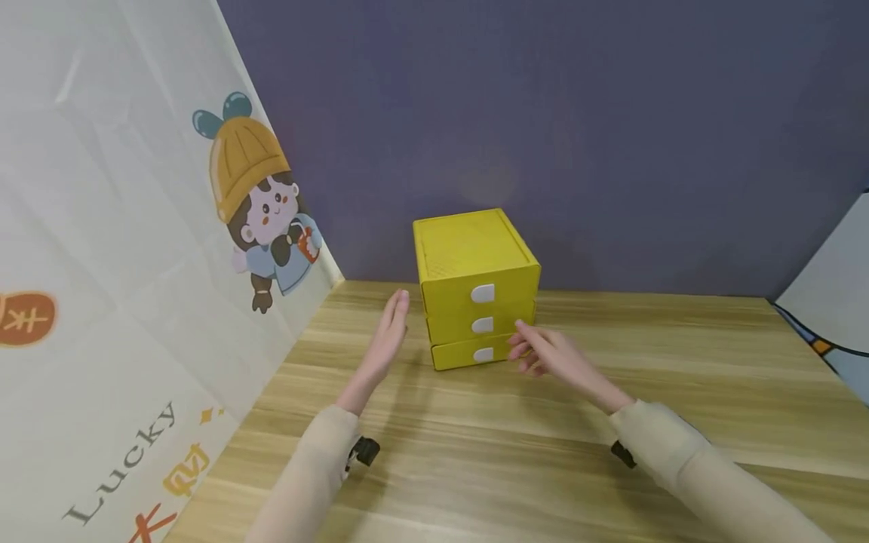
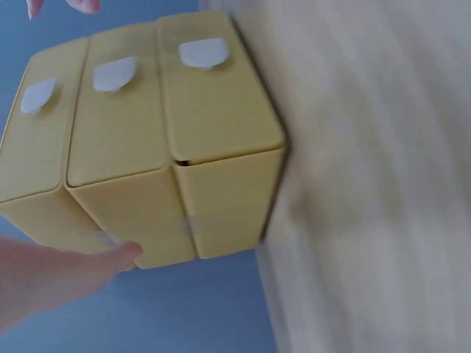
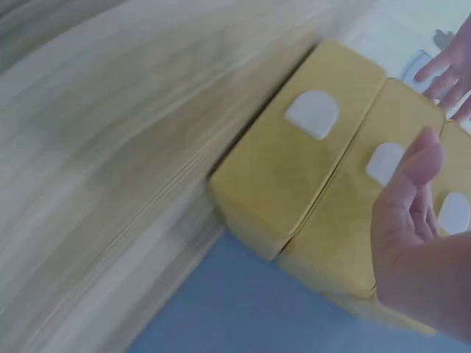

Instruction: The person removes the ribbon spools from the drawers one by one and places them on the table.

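While the yellow box [image 1: 451, 298] with three stacked drawers [image 1: 449, 327] stands on the bench [image 1: 489, 445] near the dark wall [image 1: 557, 121], the left hand [image 1: 385, 339] is just beside its left side, fingers straight and together, holding nothing. The right hand [image 1: 553, 354], equally bare, is at the lower right front, fingers loosely bent and slightly apart. Whether either touches the box, I cannot tell. A one-sided push could, I judge, twist the box or slide it askew, and a snagged fingertip might tug a drawer out. The box looks like smooth plastic, faintly patterned, with rounded corners; its white tabs [image 1: 483, 325] are round-ended, the bench wood-grained.
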{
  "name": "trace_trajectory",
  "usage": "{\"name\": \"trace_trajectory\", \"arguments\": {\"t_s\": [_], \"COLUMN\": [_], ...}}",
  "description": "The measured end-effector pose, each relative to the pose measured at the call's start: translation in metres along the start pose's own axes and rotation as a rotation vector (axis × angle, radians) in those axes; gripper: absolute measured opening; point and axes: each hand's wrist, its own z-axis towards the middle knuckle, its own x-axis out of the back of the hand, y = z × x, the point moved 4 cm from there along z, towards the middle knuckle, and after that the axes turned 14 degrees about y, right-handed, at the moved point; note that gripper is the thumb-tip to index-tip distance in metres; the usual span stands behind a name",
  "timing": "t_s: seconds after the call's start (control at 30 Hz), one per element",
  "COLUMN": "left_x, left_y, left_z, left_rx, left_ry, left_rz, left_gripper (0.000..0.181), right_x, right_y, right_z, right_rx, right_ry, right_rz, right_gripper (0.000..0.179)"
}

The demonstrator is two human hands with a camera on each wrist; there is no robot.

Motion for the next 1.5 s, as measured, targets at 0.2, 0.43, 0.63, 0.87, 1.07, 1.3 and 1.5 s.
{"name": "trace_trajectory", "arguments": {"t_s": [0.2,0.43,0.63,0.87,1.07,1.3,1.5], "left_x": [-0.015,-0.025,-0.027,-0.03,-0.033,-0.033,-0.033], "left_y": [0.019,0.035,0.039,0.038,0.038,0.038,0.035], "left_z": [0.024,0.045,0.057,0.062,0.065,0.068,0.07], "left_rx": [0.04,0.0,-0.01,0.012,0.003,0.012,0.024], "left_ry": [0.02,0.019,-0.029,-0.059,-0.059,-0.045,-0.033], "left_rz": [-0.052,-0.039,-0.003,0.003,-0.018,-0.031,-0.04], "left_gripper": [0.079,0.079,0.079,0.073,0.068,0.066,0.065], "right_x": [-0.011,-0.022,-0.031,-0.032,-0.031,-0.033,-0.035], "right_y": [-0.018,-0.029,-0.037,-0.04,-0.039,-0.038,-0.037], "right_z": [0.016,0.026,0.039,0.043,0.043,0.048,0.049], "right_rx": [-0.056,-0.193,-0.293,-0.3,-0.308,-0.313,-0.323], "right_ry": [0.003,-0.131,-0.193,-0.111,-0.07,-0.063,-0.054], "right_rz": [0.056,0.199,0.337,0.425,0.449,0.472,0.5], "right_gripper": [0.077,0.091,0.092,0.076,0.071,0.069,0.067]}}
